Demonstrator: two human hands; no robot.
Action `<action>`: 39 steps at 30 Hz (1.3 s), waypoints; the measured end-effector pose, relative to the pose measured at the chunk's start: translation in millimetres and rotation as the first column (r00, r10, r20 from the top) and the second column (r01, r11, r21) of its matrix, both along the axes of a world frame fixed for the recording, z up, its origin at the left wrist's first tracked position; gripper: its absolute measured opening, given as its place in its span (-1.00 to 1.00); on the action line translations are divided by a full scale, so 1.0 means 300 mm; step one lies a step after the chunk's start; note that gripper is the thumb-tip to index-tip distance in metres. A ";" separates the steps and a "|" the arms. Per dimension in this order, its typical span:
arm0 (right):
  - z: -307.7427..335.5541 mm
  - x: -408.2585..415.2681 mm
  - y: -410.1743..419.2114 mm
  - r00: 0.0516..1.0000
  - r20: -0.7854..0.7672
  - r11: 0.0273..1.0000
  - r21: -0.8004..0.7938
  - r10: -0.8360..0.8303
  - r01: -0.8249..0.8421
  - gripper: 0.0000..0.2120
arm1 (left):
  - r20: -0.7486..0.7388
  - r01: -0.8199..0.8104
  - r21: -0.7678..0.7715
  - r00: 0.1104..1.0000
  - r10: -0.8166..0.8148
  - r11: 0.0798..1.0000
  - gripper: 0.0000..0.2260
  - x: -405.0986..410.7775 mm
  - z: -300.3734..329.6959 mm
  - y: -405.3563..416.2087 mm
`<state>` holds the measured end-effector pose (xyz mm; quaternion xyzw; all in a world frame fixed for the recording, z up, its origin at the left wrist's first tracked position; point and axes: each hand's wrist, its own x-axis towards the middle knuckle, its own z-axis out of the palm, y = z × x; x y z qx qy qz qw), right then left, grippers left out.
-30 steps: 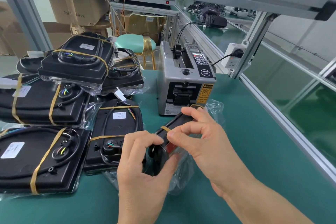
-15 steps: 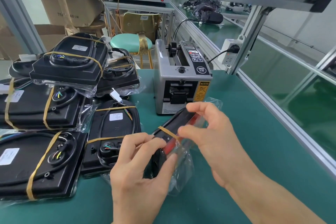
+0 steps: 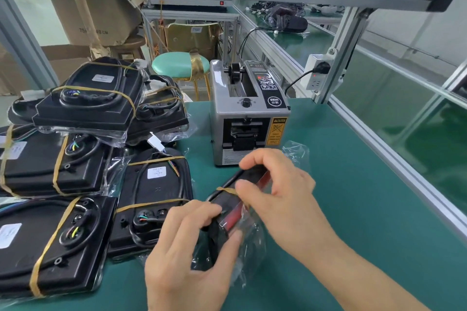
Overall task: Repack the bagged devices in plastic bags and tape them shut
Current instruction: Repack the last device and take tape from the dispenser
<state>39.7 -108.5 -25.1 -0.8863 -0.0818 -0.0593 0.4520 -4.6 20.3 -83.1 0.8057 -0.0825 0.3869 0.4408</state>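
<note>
Since half a second ago the right hand (image 3: 280, 199) has slid back along the held device (image 3: 233, 206), its thumb and forefinger now nearer the yellow rubber band (image 3: 226, 190) that crosses the device's far half; the left hand (image 3: 187, 257) has kept its grip at the near end.

One device is in the hands, black with a red strip on its face, tilted on edge and partly inside one clear plastic bag (image 3: 255, 242) whose loose mouth trails to the right near the tape dispenser (image 3: 249, 118). The left hand grasps the near end, thumb on the right side and fingers curled over the top. The right hand pinches the upper edge at the band; whether it has hold of the band itself or only of the casing is hard to tell.

To the left lie six bagged devices (image 3: 156, 197), as far as the pile lets me count: three in the near rows flat on the green table (image 3: 353, 209), and three stacked behind them, each bound with yellow bands. One tape dispenser stands just beyond the hands, plugged into one white socket (image 3: 317, 76) on the frame at the far right.
</note>
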 end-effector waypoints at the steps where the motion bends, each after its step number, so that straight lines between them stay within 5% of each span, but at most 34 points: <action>1: -0.002 0.013 -0.028 1.000 0.011 0.999 0.041 -0.003 0.002 -0.85 | -0.010 0.005 0.030 1.000 -0.005 1.000 -0.77 0.001 0.001 0.003; 4: 0.011 0.072 -0.142 0.989 -0.075 0.988 0.096 0.130 -0.122 -0.56 | -0.010 -0.018 0.088 1.000 0.019 0.996 -0.78 0.006 0.007 0.019; 7: -0.002 0.126 -0.256 0.937 -0.204 0.943 -0.118 0.284 -0.312 -0.33 | -0.009 -0.009 0.177 1.000 0.011 0.984 -0.78 -0.014 0.024 0.068; 10: -0.049 0.151 -0.288 0.954 -0.052 0.955 -0.007 0.295 -0.296 -0.66 | -0.040 0.033 0.269 0.999 -0.023 0.963 -0.82 -0.024 0.058 0.114; 15: -0.102 0.149 -0.269 0.968 0.169 0.968 0.137 0.186 -0.210 -0.80 | -0.088 0.026 0.463 0.996 0.016 0.886 -0.66 0.042 0.172 0.039; 18: -0.112 0.149 -0.273 0.967 0.177 0.965 0.155 0.183 -0.211 -0.81 | -0.139 0.045 0.646 0.989 0.060 0.762 -0.58 0.103 0.186 -0.067; 21: -0.105 0.161 -0.280 0.971 0.043 0.940 0.246 0.235 -0.238 -0.81 | -0.284 0.151 0.586 0.958 0.027 0.796 -0.53 0.127 0.185 -0.075; 24: -0.095 0.198 -0.246 0.990 -0.115 0.913 0.406 0.083 -0.030 -0.93 | -0.331 0.166 0.466 0.944 -0.003 0.869 -0.63 0.119 0.177 -0.035; 27: -0.095 0.246 -0.172 0.981 -0.179 0.911 0.386 -0.079 0.143 -0.81 | -0.326 0.161 0.519 0.945 0.021 0.839 -0.66 0.104 0.170 -0.023; 39: -0.069 0.375 0.012 0.828 -0.474 0.655 0.529 -0.300 0.540 -0.93 | -0.330 0.096 0.574 0.936 0.123 0.813 -0.53 0.085 0.178 -0.019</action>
